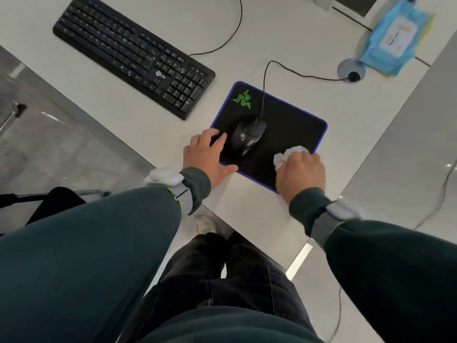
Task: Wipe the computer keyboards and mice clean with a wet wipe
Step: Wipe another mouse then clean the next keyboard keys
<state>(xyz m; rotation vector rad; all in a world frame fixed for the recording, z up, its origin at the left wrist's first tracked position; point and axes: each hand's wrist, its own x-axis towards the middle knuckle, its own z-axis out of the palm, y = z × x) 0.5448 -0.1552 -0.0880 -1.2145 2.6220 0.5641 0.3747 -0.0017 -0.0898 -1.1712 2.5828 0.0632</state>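
Head view: I read the mouse (pixel 247 137) on the black mouse pad (pixel 296 125); the crumpled wet wipe (pixel 289 154) rests on the pad to its right, held in the right grip (pixel 300 173), fingers curled round it; the left grip (pixel 207 154) holds nothing, fingers spread flat on the pad's left edge beside the mouse; the keyboard (pixel 133 55) lies further left on the worktop (pixel 247 33); a blue wipes pack (pixel 395 38) sits at the far right.

The mouse (pixel 248 137) sits on the mouse pad (pixel 291 125), which lies on the desk (pixel 160 125). From the mouse, the keyboard (pixel 133 54) is out at ten o'clock, off the pad. The left hand (pixel 206 157) rests on the pad's edge at nine o'clock, just beside the mouse. The right hand (pixel 300 173) holds the wipe (pixel 286 155) on the pad at four o'clock. The pack of wipes (pixel 395 37) lies well off at two o'clock, beside the cable port (pixel 351 70).
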